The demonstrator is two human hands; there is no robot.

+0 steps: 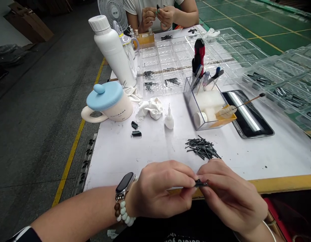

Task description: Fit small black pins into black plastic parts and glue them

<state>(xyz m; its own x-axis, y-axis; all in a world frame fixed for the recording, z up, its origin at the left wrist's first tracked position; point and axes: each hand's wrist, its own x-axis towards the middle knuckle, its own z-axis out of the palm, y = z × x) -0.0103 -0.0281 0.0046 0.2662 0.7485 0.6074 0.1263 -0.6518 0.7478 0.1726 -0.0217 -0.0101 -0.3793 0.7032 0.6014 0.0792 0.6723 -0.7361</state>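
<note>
Just over the table's front edge, my left hand [168,188] pinches a small dark piece [201,183] between thumb and fingertips. My right hand [228,191] grips the same piece from the other side, so the fingertips of both hands nearly meet. Much of the piece is hidden by my fingers, and its exact kind does not show. Beyond the right hand lies a pile of thin black strips [203,148]. A few wider black pieces [136,133] rest farther left, near a small white dropper bottle [169,120].
A cup with a blue lid [105,97] and a tall white bottle [112,50] stand at the left. A clear tool box [211,104] sits beside a dark tablet [248,114]. Compartment trays [168,64] hold more strips. Across the table, a person's hands [158,16] hold something small.
</note>
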